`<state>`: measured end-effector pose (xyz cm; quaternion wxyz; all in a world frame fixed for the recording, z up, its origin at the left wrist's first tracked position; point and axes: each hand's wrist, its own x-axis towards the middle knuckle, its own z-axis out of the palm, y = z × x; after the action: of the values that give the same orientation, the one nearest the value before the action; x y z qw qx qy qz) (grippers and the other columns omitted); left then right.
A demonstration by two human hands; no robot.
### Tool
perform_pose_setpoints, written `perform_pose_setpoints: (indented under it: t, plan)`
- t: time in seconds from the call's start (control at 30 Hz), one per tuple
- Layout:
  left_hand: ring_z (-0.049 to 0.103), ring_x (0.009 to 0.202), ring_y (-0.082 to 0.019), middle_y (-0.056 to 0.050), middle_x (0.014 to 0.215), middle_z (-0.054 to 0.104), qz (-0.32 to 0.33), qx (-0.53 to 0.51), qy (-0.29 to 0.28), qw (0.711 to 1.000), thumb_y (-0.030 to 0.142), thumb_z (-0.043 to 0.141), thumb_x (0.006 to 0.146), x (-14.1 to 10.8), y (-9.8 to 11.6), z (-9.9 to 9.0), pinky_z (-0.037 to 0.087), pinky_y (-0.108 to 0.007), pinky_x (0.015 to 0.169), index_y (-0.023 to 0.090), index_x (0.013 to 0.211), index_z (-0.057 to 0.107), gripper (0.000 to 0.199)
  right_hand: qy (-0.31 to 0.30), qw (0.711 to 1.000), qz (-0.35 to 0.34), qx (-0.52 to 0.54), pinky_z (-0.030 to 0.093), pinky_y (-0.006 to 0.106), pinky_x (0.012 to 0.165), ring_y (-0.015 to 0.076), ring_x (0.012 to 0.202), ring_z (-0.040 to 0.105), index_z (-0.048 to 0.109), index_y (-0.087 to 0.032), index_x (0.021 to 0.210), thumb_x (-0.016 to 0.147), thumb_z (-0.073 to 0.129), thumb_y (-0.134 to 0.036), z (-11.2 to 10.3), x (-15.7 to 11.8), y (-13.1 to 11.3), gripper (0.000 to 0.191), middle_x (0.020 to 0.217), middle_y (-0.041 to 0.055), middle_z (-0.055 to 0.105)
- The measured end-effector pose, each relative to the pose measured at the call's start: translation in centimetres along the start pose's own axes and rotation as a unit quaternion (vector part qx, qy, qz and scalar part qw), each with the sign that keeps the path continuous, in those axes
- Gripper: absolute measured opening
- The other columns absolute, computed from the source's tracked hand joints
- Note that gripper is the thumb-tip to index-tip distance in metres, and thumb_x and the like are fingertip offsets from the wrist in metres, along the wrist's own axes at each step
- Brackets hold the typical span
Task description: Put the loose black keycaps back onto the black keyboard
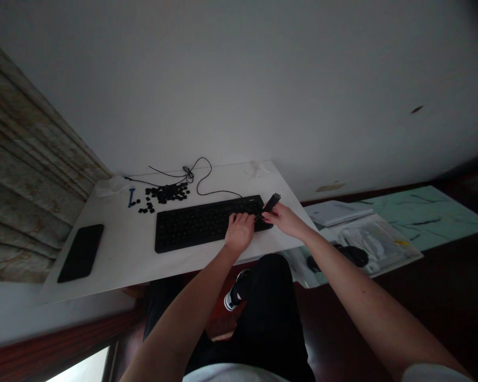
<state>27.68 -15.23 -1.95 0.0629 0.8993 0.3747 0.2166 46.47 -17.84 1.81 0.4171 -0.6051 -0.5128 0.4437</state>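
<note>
The right hand (pixel 284 220) grips a black tool (pixel 271 202), its long axis slanting up and away, its thin tip down on the keyboard (pixel 199 225), just apart from the left hand (pixel 239 232), which rests on the keyboard. Loose keycaps (pixel 165 193) lie beyond on the desk (pixel 115 265).

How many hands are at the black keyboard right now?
2: the left hand is on the keys of the keyboard, and the right hand holds a black tool at its right end.
</note>
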Motion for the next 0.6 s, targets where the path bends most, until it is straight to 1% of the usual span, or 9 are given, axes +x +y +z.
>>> perform_pose_setpoints:
  t: [0.1,0.2,0.27,0.37,0.47,0.6]
  plan:
    - [0.056,0.099,-0.024,-0.007,0.102,0.064,0.004,0.002,-0.006,1.000,0.023,0.043,0.097,-0.1,0.0,0.0,0.037,-0.044,0.100,0.019,0.107,0.060,0.020,-0.005,0.999,0.017,0.037,0.061,0.042,0.081,0.0190,0.081,0.070,0.056,-0.022,0.097,0.078,0.071,-0.034,-0.5,0.3,0.4,0.027,0.088,0.0021,0.067]
    - [0.055,0.101,-0.025,-0.008,0.104,0.064,0.011,-0.004,-0.012,1.000,0.026,0.049,0.094,-0.1,0.1,0.0,0.036,-0.046,0.101,0.019,0.103,0.061,0.017,-0.021,0.998,0.039,0.050,0.061,0.043,0.082,0.0188,0.079,0.070,0.056,-0.021,0.096,0.077,0.073,-0.034,-0.8,0.5,0.5,0.028,0.089,0.0032,0.068]
    - [0.054,0.102,-0.026,-0.009,0.105,0.064,0.012,-0.009,-0.015,1.000,0.029,0.052,0.092,-0.2,0.1,0.0,0.035,-0.047,0.102,0.019,0.102,0.062,0.017,-0.019,0.998,0.035,0.049,0.061,0.044,0.082,0.0196,0.080,0.070,0.055,-0.022,0.096,0.078,0.073,-0.034,-0.6,0.5,0.5,0.028,0.089,0.0036,0.068]
    - [0.054,0.104,-0.026,-0.009,0.106,0.064,0.009,-0.014,-0.019,1.000,0.032,0.053,0.092,-0.1,0.0,-0.1,0.035,-0.048,0.103,0.018,0.102,0.063,0.019,0.004,1.000,0.003,0.020,0.061,0.045,0.082,0.0217,0.082,0.071,0.055,-0.023,0.099,0.080,0.070,-0.038,0.2,0.2,0.7,0.028,0.090,0.0038,0.068]
    - [0.054,0.104,-0.026,-0.008,0.106,0.063,0.003,-0.021,-0.019,1.000,0.033,0.051,0.094,0.0,-0.1,-0.1,0.036,-0.047,0.102,0.019,0.104,0.064,0.021,0.031,0.999,-0.022,-0.002,0.061,0.047,0.083,0.0237,0.085,0.070,0.056,-0.023,0.101,0.081,0.069,-0.045,0.9,-0.3,1.0,0.033,0.091,0.0048,0.068]
    - [0.054,0.104,-0.025,-0.007,0.106,0.063,0.004,-0.021,-0.026,0.999,0.034,0.050,0.096,0.2,-0.3,0.0,0.035,-0.047,0.102,0.020,0.102,0.065,0.021,0.068,0.996,-0.039,0.031,0.061,0.047,0.084,0.0228,0.083,0.070,0.055,-0.022,0.098,0.077,0.070,-0.058,1.3,-1.0,1.2,0.044,0.090,0.0044,0.066]
